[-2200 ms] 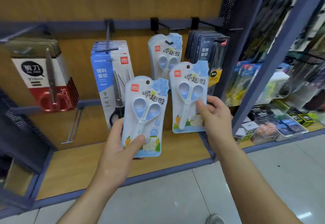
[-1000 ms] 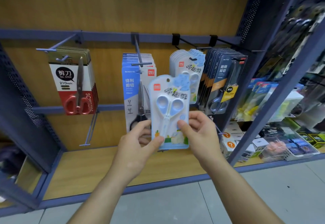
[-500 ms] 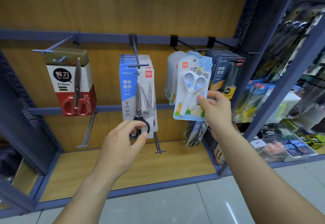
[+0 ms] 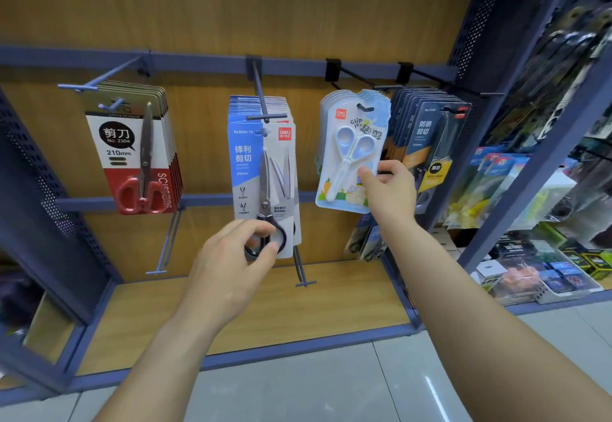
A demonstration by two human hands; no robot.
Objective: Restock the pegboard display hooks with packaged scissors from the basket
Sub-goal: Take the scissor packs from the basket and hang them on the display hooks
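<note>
Right hand pinches lower right edge of pale blue pack, thumb on front, fingers behind. Pack hangs at front of matching stack on black hook, bottom tilted slightly left. Left hand in front of lower end of black-handled pack on next hook to left; fingers curled, thumb near index; cannot tell if it grips or only touches. Red-handled packs far left, dark packs right. Wooden shelf below.
</note>
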